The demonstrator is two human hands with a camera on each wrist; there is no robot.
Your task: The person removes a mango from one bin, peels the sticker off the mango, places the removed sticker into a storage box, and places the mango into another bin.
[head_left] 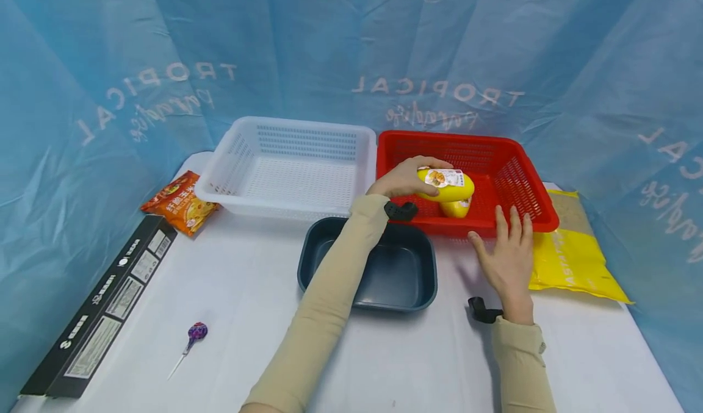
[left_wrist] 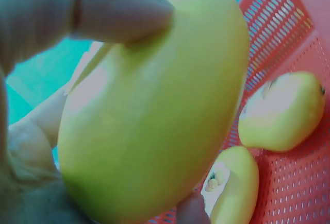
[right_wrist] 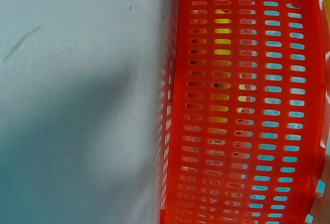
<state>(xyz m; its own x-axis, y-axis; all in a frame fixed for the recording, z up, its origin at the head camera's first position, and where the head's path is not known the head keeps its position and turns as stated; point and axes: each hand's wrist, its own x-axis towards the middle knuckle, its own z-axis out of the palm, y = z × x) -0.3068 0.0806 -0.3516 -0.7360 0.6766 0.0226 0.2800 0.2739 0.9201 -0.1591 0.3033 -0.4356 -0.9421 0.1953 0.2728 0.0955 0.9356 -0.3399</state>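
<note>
My left hand (head_left: 403, 178) grips a yellow mango (head_left: 453, 186) bearing a white printed label, held over the red plastic basket (head_left: 516, 178). In the left wrist view the thumb presses on the fruit's smooth side. Two more labelled mangoes lie in the basket: one nearer (left_wrist: 240, 185) and one farther (left_wrist: 283, 110). My right hand (head_left: 511, 260) has its fingers spread at the basket's front rim and holds nothing. The right wrist view shows the basket's slotted wall (right_wrist: 232, 95), with yellow showing through the holes.
A white basket (head_left: 285, 208) stands left of the red one, with a dark blue tub (head_left: 392, 279) in front. An orange snack bag (head_left: 183, 202), a long black box (head_left: 104, 309) and a lollipop (head_left: 196, 332) lie left. A yellow bag (head_left: 571, 260) lies right.
</note>
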